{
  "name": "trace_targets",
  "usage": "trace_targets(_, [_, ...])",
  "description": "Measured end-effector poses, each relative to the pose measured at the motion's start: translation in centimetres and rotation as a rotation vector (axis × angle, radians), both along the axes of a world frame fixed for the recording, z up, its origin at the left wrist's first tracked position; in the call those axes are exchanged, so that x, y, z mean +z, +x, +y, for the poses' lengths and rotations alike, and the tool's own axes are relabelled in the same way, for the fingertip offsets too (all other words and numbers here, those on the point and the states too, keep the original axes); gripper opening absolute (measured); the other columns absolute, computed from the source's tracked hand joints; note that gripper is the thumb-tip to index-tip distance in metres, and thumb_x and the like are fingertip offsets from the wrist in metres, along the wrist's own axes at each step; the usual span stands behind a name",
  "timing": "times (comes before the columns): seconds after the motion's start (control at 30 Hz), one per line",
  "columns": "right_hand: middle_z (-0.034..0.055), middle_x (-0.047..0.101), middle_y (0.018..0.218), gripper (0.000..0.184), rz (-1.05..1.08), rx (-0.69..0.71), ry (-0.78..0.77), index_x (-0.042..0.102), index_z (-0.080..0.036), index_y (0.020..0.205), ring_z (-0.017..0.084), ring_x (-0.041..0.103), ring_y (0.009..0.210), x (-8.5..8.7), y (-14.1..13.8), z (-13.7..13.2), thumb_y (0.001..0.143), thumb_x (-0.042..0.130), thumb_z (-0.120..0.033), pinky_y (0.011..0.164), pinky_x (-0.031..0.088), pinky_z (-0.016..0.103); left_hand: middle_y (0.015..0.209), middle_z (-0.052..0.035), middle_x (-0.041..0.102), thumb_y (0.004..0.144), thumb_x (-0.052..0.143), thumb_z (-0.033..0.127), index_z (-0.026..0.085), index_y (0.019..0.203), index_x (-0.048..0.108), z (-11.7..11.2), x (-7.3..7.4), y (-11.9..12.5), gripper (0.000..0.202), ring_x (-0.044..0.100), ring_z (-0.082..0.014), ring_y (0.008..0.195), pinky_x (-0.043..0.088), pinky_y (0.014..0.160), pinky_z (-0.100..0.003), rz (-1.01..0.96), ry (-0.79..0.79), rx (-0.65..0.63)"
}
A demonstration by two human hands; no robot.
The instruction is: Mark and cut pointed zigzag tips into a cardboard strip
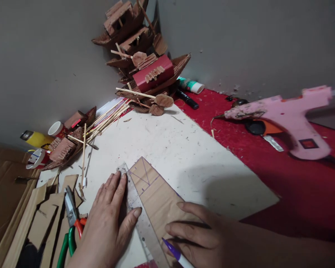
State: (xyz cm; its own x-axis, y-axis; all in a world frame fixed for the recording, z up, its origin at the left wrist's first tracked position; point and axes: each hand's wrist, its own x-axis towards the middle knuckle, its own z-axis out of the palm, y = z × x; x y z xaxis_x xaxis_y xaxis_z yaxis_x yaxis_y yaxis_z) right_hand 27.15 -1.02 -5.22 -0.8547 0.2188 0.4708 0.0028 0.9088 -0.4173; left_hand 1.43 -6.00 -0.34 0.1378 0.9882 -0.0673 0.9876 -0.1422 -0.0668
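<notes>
My left hand (pixel 106 219) lies flat with fingers spread, pressing a clear plastic ruler (pixel 141 219) onto a brown cardboard piece (pixel 156 193) marked with purple lines. My right hand (pixel 201 234) is closed around a purple-tipped pen (pixel 175 254), whose tip sits at the ruler's edge on the cardboard. Both rest on a white board (pixel 184 152).
Cardboard boat models (pixel 145 63) are piled in the wall corner, more (pixel 67 143) at left with wooden sticks (pixel 108 117). A pink glue gun (pixel 287 119) stands on the red mat (pixel 296 186). Pliers (pixel 71 223) and cardboard scraps (pixel 44 219) lie left; a marker (pixel 187 99) and glue tube (pixel 191 85) sit near the wall.
</notes>
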Motion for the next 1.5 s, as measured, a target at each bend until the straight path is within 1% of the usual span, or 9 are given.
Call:
trace_targets(0.1, [-0.0059, 0.070, 0.116, 0.024, 0.006, -0.008, -0.011, 0.061, -0.030, 0.114, 0.015, 0.055, 0.117, 0.0, -0.1, -0.1, 0.098, 0.046, -0.021, 0.116, 0.019, 0.045, 0.157, -0.0151, 0.029, 0.093, 0.047, 0.044, 0.022, 0.152, 0.019, 0.1, 0.2, -0.1, 0.069, 0.030, -0.0308, 0.142, 0.038, 0.108, -0.056, 0.005, 0.006, -0.012])
trace_targets(0.3, [-0.0026, 0.070, 0.114, 0.024, -0.065, 0.019, -0.011, 0.061, -0.028, 0.111, 0.018, 0.054, 0.119, 0.8, 0.2, 0.2, 0.098, 0.040, -0.024, 0.112, 0.024, 0.046, 0.157, -0.0136, 0.030, 0.094, 0.046, 0.044, 0.022, 0.152, 0.019, 0.2, 0.4, -0.3, 0.068, 0.030, -0.0284, 0.142, 0.040, 0.107, -0.054, -0.008, 0.010, -0.037])
trace_targets(0.43, [0.0003, 0.069, 0.118, 0.025, -0.128, 0.070, -0.002, 0.060, -0.027, 0.115, 0.020, 0.052, 0.122, 1.1, 0.4, 0.4, 0.098, 0.041, -0.028, 0.113, 0.022, 0.047, 0.156, -0.0123, 0.032, 0.093, 0.047, 0.046, 0.023, 0.152, 0.020, 0.4, 0.5, -0.6, 0.068, 0.032, -0.0287, 0.141, 0.040, 0.107, -0.054, -0.034, 0.002, -0.042])
trace_targets(0.63, [0.0000, 0.068, 0.121, 0.027, -0.157, 0.072, -0.047, 0.058, -0.029, 0.119, 0.021, 0.050, 0.124, 0.9, 0.5, 0.1, 0.098, 0.040, -0.031, 0.114, 0.021, 0.050, 0.157, -0.0108, 0.030, 0.094, 0.045, 0.046, 0.025, 0.151, 0.022, 0.3, 0.7, -0.5, 0.066, 0.031, -0.0276, 0.142, 0.039, 0.108, -0.051, -0.078, -0.032, -0.021])
trace_targets(0.8, [-0.0008, 0.068, 0.118, 0.027, -0.108, 0.086, 0.033, 0.059, -0.028, 0.118, 0.021, 0.050, 0.123, 0.2, 0.4, 0.5, 0.098, 0.041, -0.031, 0.111, 0.024, 0.049, 0.158, -0.0192, 0.025, 0.090, 0.049, 0.053, 0.016, 0.153, 0.013, 0.1, -0.2, 0.7, 0.081, 0.026, -0.0320, 0.143, 0.034, 0.110, -0.056, -0.032, 0.027, 0.003])
trace_targets(0.97, [-0.0005, 0.070, 0.108, 0.028, 0.069, 0.124, 0.191, 0.062, -0.027, 0.114, 0.022, 0.055, 0.112, -1.1, -0.1, 1.3, 0.099, 0.038, -0.028, 0.104, 0.032, 0.046, 0.157, -0.0189, 0.028, 0.090, 0.049, 0.051, 0.019, 0.153, 0.011, 0.2, 0.0, 0.6, 0.080, 0.028, -0.0316, 0.142, 0.036, 0.109, -0.055, -0.036, -0.008, 0.008])
trace_targets(1.13, [-0.0039, 0.072, 0.105, 0.027, 0.072, 0.087, 0.171, 0.063, -0.029, 0.109, 0.019, 0.056, 0.110, -1.8, -0.5, 1.1, 0.100, 0.037, -0.026, 0.105, 0.029, 0.044, 0.156, -0.0188, 0.029, 0.090, 0.050, 0.050, 0.022, 0.152, 0.011, 0.4, 0.6, -0.1, 0.079, 0.031, -0.0320, 0.142, 0.039, 0.106, -0.057, -0.050, -0.025, -0.018])
trace_targets(1.3, [-0.0031, 0.071, 0.105, 0.024, 0.076, 0.080, 0.174, 0.063, -0.028, 0.110, 0.018, 0.054, 0.113, -2.1, -0.7, 1.0, 0.099, 0.042, -0.023, 0.107, 0.025, 0.043, 0.157, -0.0177, 0.028, 0.091, 0.050, 0.049, 0.023, 0.153, 0.008, 0.4, 0.5, -0.2, 0.079, 0.030, -0.0316, 0.142, 0.040, 0.105, -0.057, -0.057, -0.023, -0.028])
trace_targets(1.5, [-0.0029, 0.071, 0.103, 0.022, 0.061, 0.101, 0.193, 0.063, -0.027, 0.109, 0.019, 0.055, 0.110, -1.9, -0.7, 1.2, 0.097, 0.046, -0.023, 0.106, 0.029, 0.043, 0.157, -0.0155, 0.027, 0.090, 0.051, 0.048, 0.027, 0.154, 0.005, 0.3, 0.4, -0.4, 0.081, 0.032, -0.0324, 0.141, 0.041, 0.104, -0.057, -0.070, 0.000, -0.036])
